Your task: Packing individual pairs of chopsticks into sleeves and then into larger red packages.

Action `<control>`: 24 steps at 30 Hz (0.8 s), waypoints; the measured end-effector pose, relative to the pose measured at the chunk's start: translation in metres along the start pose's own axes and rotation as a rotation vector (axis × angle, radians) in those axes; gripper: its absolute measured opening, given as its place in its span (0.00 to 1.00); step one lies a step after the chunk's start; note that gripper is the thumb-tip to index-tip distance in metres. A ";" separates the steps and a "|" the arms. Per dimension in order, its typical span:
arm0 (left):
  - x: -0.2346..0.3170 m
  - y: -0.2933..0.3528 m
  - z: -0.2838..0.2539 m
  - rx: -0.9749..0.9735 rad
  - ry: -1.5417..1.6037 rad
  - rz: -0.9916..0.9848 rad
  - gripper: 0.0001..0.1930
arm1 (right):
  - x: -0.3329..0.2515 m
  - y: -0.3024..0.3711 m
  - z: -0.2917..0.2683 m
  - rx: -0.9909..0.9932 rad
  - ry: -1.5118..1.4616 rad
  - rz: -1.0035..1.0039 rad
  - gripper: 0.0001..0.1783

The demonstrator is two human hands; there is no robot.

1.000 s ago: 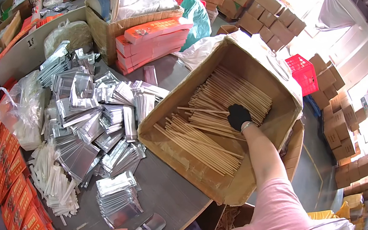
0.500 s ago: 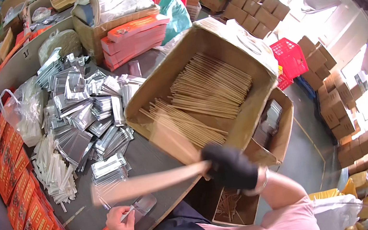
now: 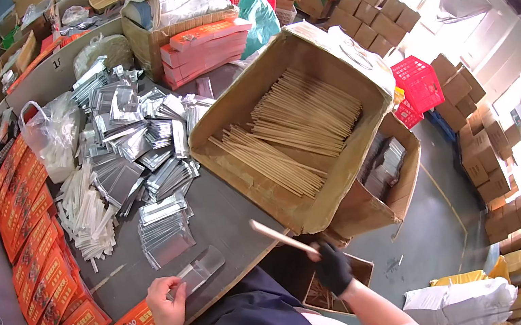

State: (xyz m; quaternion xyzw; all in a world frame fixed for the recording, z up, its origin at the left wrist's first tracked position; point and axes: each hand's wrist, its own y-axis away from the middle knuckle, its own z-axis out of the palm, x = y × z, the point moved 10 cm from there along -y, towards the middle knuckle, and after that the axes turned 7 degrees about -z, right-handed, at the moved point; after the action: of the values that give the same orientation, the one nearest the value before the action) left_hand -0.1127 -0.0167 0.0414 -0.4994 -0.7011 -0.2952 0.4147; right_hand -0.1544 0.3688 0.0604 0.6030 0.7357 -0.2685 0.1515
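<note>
While the right hand (image 3: 331, 268), in a black glove, grasps a pale wooden stick (image 3: 285, 237) just off the table's near edge, the left hand (image 3: 168, 305) pinches the near end of a clear plastic sleeve (image 3: 205, 264) lying on the grey table (image 3: 240, 204). The stick slants far and left, its free end above the tabletop. Just beyond the sleeve sits a small fanned stack of sleeves (image 3: 165, 233); farther off spreads a silvery heap (image 3: 136, 138), with white strips (image 3: 85, 219) left of it. Orange packets (image 3: 45, 274) line the left side. To the right, a tilted cardboard box (image 3: 236, 179) holds two groups of sticks (image 3: 307, 113).
</note>
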 end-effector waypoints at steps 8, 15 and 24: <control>-0.008 0.015 -0.029 0.120 -0.088 0.045 0.04 | 0.042 -0.228 0.065 0.237 0.195 0.070 0.20; -0.052 0.038 -0.053 0.179 0.028 -0.219 0.06 | 0.087 -0.237 0.096 -0.150 0.562 0.204 0.19; -0.031 0.029 -0.057 0.132 -0.299 -0.046 0.18 | -0.090 -0.172 0.071 -0.110 0.015 -0.578 0.09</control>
State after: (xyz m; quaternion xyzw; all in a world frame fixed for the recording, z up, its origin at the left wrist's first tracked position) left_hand -0.0639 -0.0688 0.0420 -0.4932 -0.7841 -0.1802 0.3308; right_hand -0.3078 0.2331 0.0889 0.3613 0.8916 -0.2557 0.0956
